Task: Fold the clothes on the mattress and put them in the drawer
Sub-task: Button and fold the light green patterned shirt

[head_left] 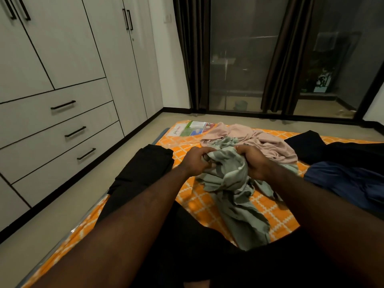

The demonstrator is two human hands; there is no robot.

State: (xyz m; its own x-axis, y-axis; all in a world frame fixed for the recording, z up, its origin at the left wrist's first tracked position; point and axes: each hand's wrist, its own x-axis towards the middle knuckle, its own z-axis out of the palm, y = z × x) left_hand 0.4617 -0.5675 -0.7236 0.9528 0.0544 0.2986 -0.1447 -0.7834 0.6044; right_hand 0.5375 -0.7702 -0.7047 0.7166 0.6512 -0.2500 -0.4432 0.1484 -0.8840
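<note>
A crumpled grey-green garment (pixel 234 196) lies on the orange patterned mattress (pixel 207 204). My left hand (pixel 197 160) grips its upper edge on the left, and my right hand (pixel 252 161) grips a bunch of the same cloth on the right. Behind it lies a rumpled pink garment (pixel 255 140). A black garment (pixel 324 148) and a dark blue garment (pixel 349 183) lie to the right. Folded black clothing (pixel 143 169) rests at the mattress's left edge. Three shut drawers (pixel 68 132) with black handles sit in the wardrobe on the left.
A strip of beige floor (pixel 68 206) runs between the mattress and the white wardrobe (pixel 62 48). Dark curtains (pixel 286 59) frame glass doors at the back. A printed label (pixel 191 128) lies at the mattress's far corner. My dark-clad legs fill the near side.
</note>
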